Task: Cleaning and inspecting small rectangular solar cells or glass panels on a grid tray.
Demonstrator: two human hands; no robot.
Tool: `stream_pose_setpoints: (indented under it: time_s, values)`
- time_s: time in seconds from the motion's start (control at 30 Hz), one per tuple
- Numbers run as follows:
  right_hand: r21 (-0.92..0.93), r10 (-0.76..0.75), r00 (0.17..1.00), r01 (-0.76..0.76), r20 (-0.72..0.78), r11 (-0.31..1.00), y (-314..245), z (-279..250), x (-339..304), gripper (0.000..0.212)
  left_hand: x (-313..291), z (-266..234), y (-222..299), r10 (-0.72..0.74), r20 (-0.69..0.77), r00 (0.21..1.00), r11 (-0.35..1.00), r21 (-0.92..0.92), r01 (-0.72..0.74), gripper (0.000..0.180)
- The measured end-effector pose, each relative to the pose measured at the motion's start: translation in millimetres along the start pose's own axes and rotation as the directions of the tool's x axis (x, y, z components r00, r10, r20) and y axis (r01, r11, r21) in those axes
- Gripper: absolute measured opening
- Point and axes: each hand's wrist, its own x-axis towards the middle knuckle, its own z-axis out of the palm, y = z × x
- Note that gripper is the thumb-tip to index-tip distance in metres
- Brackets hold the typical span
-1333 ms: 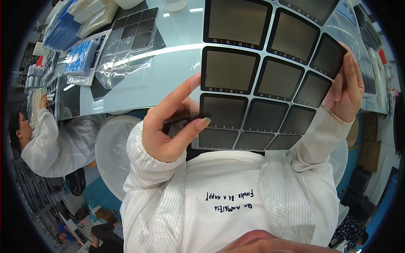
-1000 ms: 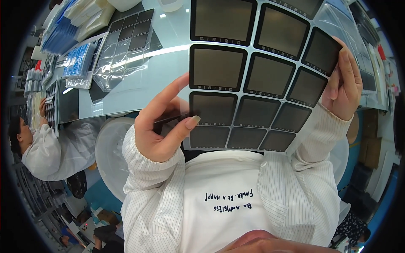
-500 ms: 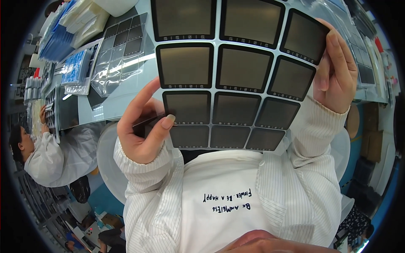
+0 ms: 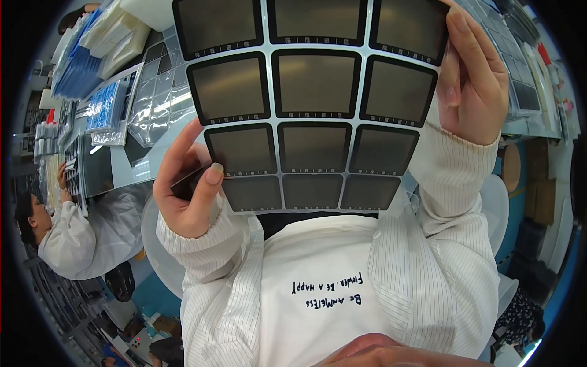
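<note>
I hold up a sheet of black-framed rectangular panels (image 4: pixel 315 84) set in a grid, with pale strips between them. My left hand (image 4: pixel 186 189) pinches its left edge near the lower rows, thumb on the face towards me. A dark flat piece (image 4: pixel 188 182) shows inside that hand between thumb and fingers; what it is I cannot make out. My right hand (image 4: pixel 477 82) grips the upper right edge, fingers bent around it. The sheet is tilted in front of my chest, its top running out of view, and it hides much of the table.
On the table to the left lie a clear sheet with square pockets (image 4: pixel 160 101), a blue wrapped stack (image 4: pixel 109 110) and a pile of blue and cream sheets (image 4: pixel 92 55). More panel sheets (image 4: pixel 520 79) lie at the far right. Another person (image 4: pixel 85 226) works at the left.
The sheet has shifted left and turned slightly, its panels now facing me more squarely. Both hands have moved left with it, keeping their grip.
</note>
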Motion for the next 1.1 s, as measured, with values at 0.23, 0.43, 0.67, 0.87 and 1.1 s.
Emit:
stream_pose_setpoints:
  time_s: [0.23,0.43,0.67,0.87,1.1]
  values:
    - [-0.072,-0.047,0.998,0.05,0.047,0.996,-6,13,18,0.025,-2,-7,2,0.018,0.003,1.0,1.0,-0.003,-0.018,0.052]
    - [-0.113,-0.043,0.992,0.057,0.121,0.992,-17,17,28,0.025,-2,-7,4,0.009,0.022,1.0,1.0,-0.019,-0.009,0.051]
    - [-0.158,-0.06,0.991,0.079,0.123,0.984,-20,17,33,0.025,-2,-7,4,0.024,0.041,0.999,0.999,-0.041,-0.022,0.05]
    - [-0.092,-0.064,0.994,0.072,0.087,0.993,-19,21,33,0.03,-2,3,7,0.038,0.044,0.998,0.995,-0.098,-0.034,0.051]
    - [-0.144,-0.187,0.96,0.219,0.208,0.965,-21,-41,62,0.026,2,16,12,0.041,0.081,0.996,0.996,-0.083,-0.034,0.052]
